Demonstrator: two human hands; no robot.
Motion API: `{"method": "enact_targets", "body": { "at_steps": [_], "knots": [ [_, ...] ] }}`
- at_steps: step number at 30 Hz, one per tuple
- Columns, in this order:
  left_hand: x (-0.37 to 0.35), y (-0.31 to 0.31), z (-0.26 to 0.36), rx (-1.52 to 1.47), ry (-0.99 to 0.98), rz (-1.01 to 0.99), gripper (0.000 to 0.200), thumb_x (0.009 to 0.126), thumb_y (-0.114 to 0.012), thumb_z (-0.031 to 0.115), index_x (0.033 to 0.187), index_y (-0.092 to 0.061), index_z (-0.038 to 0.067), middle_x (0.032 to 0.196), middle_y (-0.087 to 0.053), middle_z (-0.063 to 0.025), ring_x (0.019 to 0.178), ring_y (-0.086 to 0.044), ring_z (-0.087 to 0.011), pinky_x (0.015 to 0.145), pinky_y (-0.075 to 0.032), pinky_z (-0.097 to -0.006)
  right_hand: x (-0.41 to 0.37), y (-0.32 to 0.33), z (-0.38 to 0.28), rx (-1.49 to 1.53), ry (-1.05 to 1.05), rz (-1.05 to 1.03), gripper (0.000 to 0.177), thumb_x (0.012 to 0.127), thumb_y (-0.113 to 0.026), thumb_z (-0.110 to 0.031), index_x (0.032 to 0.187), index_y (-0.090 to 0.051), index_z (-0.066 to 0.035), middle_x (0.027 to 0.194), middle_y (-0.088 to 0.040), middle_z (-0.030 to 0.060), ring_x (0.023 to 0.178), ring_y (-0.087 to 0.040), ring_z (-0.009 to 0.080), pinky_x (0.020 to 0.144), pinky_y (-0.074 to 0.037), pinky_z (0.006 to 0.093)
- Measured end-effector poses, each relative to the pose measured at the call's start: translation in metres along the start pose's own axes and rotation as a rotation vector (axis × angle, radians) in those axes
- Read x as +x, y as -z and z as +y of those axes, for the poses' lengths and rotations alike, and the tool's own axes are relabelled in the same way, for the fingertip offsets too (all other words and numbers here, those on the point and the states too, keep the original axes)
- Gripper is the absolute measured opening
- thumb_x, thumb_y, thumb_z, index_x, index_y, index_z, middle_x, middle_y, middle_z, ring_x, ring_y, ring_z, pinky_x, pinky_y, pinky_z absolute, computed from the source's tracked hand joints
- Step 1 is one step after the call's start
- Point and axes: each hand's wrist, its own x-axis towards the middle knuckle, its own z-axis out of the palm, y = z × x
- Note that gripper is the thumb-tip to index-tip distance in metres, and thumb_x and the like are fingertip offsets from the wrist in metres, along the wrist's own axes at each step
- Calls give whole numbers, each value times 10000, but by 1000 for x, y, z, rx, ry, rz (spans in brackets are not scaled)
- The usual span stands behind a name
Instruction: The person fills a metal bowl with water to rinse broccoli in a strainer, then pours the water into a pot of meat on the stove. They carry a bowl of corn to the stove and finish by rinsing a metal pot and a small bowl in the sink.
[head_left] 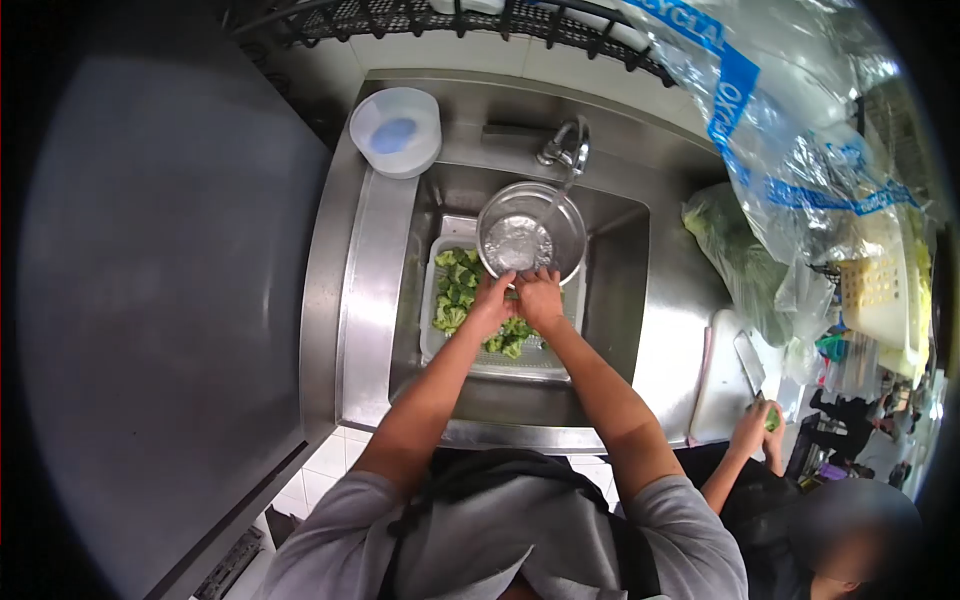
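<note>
A round metal pot (pixel 572 215) with water in it sits under the running faucet (pixel 572 150), above a pale plastic basket (pixel 427 330) in the sink. My left hand (pixel 494 303) is at the pot's near rim, fingers closed over it. Beside it, almost touching, my right hand (pixel 541 300) curls its fingers at the same rim. A bit of green shows between the two hands. Cut broccoli florets (pixel 457 280) lie in the basket to the left of the pot, and more florets (pixel 512 337) lie below my wrists. My fingertips are partly hidden.
A white plastic tub (pixel 397 135) stands at the sink's back left corner. Bagged green vegetables (pixel 742 255) lie on the right counter. Nearer is a cutting board (pixel 722 385) with a knife (pixel 749 362). A co-worker's hands (pixel 757 428) hold something green there.
</note>
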Motion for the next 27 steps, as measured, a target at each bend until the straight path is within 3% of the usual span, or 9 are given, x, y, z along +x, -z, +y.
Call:
{"method": "enact_targets", "body": {
  "at_steps": [4,5,7,9,11,16,17,21,27],
  "knots": [
    [65,14,-16,34,-21,-52,371,953,-514,86,1316,-440,104,1201,-600,-199,773,-682,-341,563,-609,-429,-21,37,-4,169,-60,283,301,746,-721,-169,1035,-688,-90,1107,-611,109,1110,-531,310,991,-373,509],
    [47,0,-6,5,-42,-40,369,952,-452,22,1318,-447,63,1104,-642,-206,852,-698,-372,645,-641,-445,-34,48,-4,234,-104,344,282,753,-712,-132,1025,-685,-63,1102,-595,150,1098,-527,339,967,-398,488],
    [25,-12,4,23,-20,-24,382,951,-444,13,1332,-436,41,1096,-647,-218,897,-700,-387,682,-647,-456,-73,68,-2,264,-267,241,236,767,-690,-79,998,-681,-35,1064,-600,173,1044,-558,371,896,-453,475],
    [30,-9,11,54,1,-70,427,936,-449,-2,1361,-402,5,1129,-629,-265,913,-702,-408,711,-649,-465,-127,59,15,464,-271,233,171,794,-659,-45,961,-667,-13,980,-607,197,920,-603,401,786,-500,471],
    [27,-6,12,30,-15,-94,445,924,-455,-10,1363,-387,-1,1148,-616,-278,901,-702,-416,723,-648,-476,-188,50,26,440,-392,100,124,813,-644,-28,934,-656,-2,884,-606,202,819,-621,412,721,-515,473],
    [28,-2,8,-41,-68,-140,500,892,-473,-38,1373,-345,3,1167,-601,-279,899,-698,-434,757,-640,-504,-285,59,23,481,-549,188,48,855,-621,-28,888,-646,-4,818,-594,189,748,-598,406,667,-497,468],
    [23,-4,11,22,-69,-125,401,903,-500,-44,1294,-407,-44,1223,-570,-282,1013,-659,-452,862,-607,-526,-295,57,18,479,-545,191,40,860,-618,-31,882,-641,-7,817,-590,186,754,-595,401,672,-492,468],
    [20,-6,5,5,-135,-107,553,868,-513,-117,1369,-338,39,1157,-610,-254,883,-704,-409,736,-641,-478,-309,47,1,424,-502,256,10,849,-621,-23,847,-614,-16,823,-578,165,787,-579,376,701,-461,466],
    [20,-6,-2,-17,-136,-25,569,884,-532,-91,1382,-315,80,1196,-585,-248,905,-695,-411,743,-637,-468,-308,29,-2,229,-461,263,70,828,-636,-97,859,-639,-34,843,-595,129,820,-579,326,749,-436,443]
  ]
}}
